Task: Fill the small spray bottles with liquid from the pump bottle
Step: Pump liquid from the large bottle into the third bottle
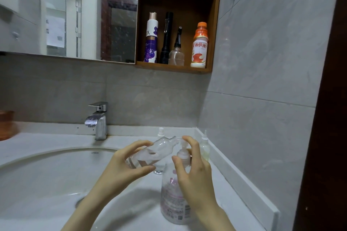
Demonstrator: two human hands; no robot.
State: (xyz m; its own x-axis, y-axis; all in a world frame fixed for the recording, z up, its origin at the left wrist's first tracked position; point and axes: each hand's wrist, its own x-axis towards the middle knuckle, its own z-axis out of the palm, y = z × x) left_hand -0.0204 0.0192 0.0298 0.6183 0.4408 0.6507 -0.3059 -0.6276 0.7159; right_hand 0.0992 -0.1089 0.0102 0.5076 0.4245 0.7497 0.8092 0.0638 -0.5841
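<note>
White vanity counter (221, 178), grey tiles; left hand (120, 167) grips spray bottle (152, 153), right hand (195, 172) presses pump bottle (173, 202).

The scene is lit dimly and evenly; soft shadows are cast on the sink (37, 174), and edges are bent by wide-angle distortion.

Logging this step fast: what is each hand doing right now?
Left hand: closed around the small clear bottle, held tilted with its neck at the pump spout.
Right hand: on the pump bottle, fingers over the pump head.
</note>
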